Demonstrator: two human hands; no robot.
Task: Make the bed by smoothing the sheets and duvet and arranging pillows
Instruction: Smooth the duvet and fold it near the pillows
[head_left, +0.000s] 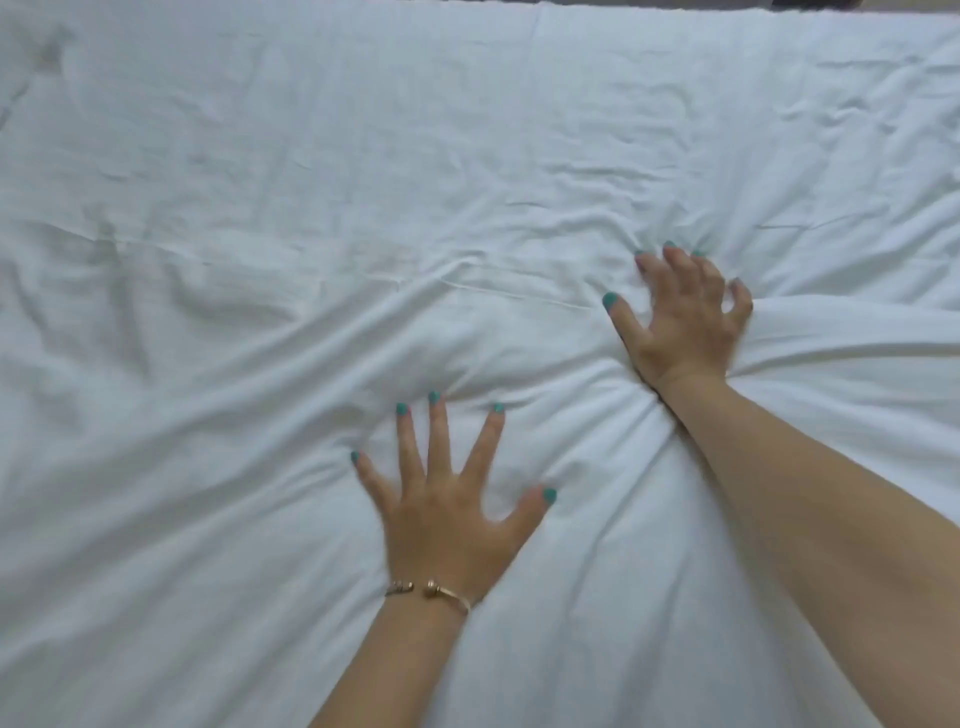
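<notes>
A white duvet (260, 218) fills nearly the whole view, creased and bunched into folds around my hands. My left hand (447, 499) lies flat on it at lower centre, fingers spread and straight, pressing the fabric. My right hand (685, 317) reaches farther out to the right, fingers spread and bent at the knuckles, fingertips digging into the duvet, with a thick fold (852, 322) raised just right of it. No pillows are in view.
The bed's far edge (623, 6) runs along the top of the view, with a dark strip beyond it at the top right. Shallow wrinkles cross the left and far parts of the duvet.
</notes>
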